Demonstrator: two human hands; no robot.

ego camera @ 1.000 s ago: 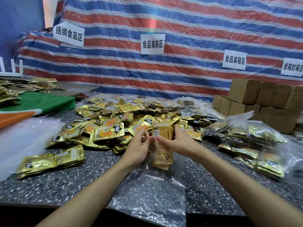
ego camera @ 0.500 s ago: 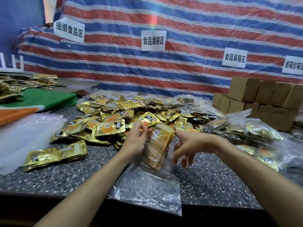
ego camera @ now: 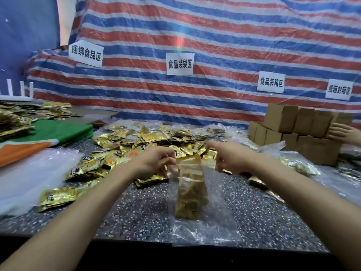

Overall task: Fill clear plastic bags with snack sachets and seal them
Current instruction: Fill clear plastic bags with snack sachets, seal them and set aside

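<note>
1. Sachets (ego camera: pixel 190 196) now sit wholly inside the bag (ego camera: pixel 197 229), in front of the pile (ego camera: pixel 148 139); 0.5 s ago they stuck out.
2. Left hand (ego camera: pixel 154 163) and right hand (ego camera: pixel 228 161) each pinch its mouth; sealing seems next.

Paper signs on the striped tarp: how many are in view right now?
4 signs: one far left, one centre above the sachet pile, one right of centre above the cardboard boxes, one near the right edge. Others may lie beyond the frame.
</note>
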